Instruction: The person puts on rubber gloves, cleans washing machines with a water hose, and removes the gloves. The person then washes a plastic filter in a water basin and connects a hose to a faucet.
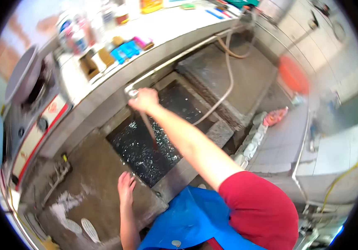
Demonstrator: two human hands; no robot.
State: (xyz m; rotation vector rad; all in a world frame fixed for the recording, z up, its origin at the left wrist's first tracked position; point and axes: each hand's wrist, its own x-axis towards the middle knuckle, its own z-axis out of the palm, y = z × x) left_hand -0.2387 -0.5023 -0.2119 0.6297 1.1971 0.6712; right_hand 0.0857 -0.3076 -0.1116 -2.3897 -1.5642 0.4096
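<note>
My right hand is closed around the tap at the end of a pale pipe. Below it, a short hose hangs down toward the dark, rippling water in the sunken basin. My left hand is at the basin's near-left edge, over the wet stone slab. Its fingers are apart and nothing shows in them. A blue apron covers my front.
A ledge along the back carries bottles, sponges and a blue packet. At left stands a stove with a basin. Two brush-like white pieces lie lower left. A long hose crosses the right slab; a red basin is beyond.
</note>
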